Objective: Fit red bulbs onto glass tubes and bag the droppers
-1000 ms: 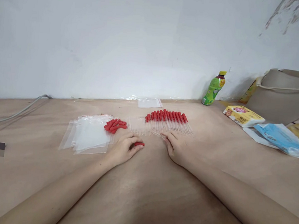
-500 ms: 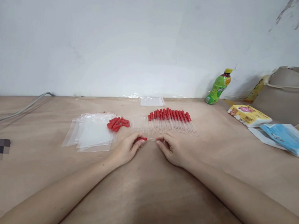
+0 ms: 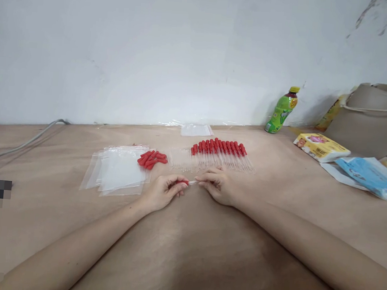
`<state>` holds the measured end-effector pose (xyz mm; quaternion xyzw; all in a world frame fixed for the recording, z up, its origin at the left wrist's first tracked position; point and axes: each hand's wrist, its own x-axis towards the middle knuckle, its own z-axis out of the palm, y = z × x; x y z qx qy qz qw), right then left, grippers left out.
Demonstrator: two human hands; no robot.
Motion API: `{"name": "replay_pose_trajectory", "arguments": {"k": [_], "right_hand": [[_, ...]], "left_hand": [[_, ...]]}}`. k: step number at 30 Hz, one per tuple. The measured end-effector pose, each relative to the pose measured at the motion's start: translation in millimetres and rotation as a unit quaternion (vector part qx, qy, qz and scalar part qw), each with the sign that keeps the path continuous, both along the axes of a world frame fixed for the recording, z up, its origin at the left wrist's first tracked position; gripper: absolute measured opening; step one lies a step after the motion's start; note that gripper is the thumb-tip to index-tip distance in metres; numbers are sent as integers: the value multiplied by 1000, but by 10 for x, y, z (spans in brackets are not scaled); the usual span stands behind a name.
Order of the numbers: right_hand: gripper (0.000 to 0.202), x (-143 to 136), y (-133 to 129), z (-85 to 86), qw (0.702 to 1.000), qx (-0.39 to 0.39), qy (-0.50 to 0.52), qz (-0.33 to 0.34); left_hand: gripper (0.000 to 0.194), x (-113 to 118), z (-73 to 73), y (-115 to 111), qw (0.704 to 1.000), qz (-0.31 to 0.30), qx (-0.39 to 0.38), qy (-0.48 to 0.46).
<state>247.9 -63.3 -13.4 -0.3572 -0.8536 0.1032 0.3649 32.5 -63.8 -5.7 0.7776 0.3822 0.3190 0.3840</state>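
Between finger and thumb, my left hand [image 3: 167,191] pinches a red rubber bulb [image 3: 184,182]. A thin clear tube [image 3: 192,182] runs out of the bulb toward the right, and my right hand [image 3: 217,186] pinches its other end. Behind my hands lies a row of clear tubes with red bulbs [image 3: 218,147] on their far ends. Bare clear tubes [image 3: 180,159] lie just left of that row. A small heap of loose red bulbs [image 3: 151,159] rests at the right edge of a stack of clear zip bags [image 3: 121,170].
Another clear bag [image 3: 196,130] lies by the wall. At the right are a green bottle [image 3: 282,111], a yellow tissue pack [image 3: 322,147], a blue packet [image 3: 373,178] and a grey-beige bag [image 3: 372,120]. A grey cable [image 3: 34,139] crosses the far left.
My right hand has moved slightly left, closer to my left hand, so less of the tube shows between them. The view has shifted a little.
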Motion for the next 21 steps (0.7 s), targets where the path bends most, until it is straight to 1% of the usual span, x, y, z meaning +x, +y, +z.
{"name": "replay_pose_trajectory", "arguments": {"k": [3, 7, 9, 12, 16, 19, 21], "right_hand": [[18, -1, 68, -7, 1000, 21, -18, 9], [20, -12, 27, 41, 997, 50, -52, -20], [22, -17, -19, 78, 995, 62, -71, -35], [25, -21, -70, 119, 991, 79, -98, -40], [27, -31, -96, 129, 989, 89, -117, -30], [26, -56, -115, 119, 989, 81, -122, -33], [27, -82, -132, 115, 989, 59, -128, -39]], "left_hand": [[24, -14, -24, 7, 1000, 5, -4, 2], [24, -5, -32, -7, 1000, 28, -5, 11], [23, 6, -20, -20, 999, 35, 7, 21], [20, 19, 15, -40, 996, 38, 61, 50], [15, 23, 54, -61, 984, 31, 145, 95], [15, 21, 54, -67, 982, 16, 162, 101], [15, 18, 47, -67, 980, 16, 169, 101]]}}
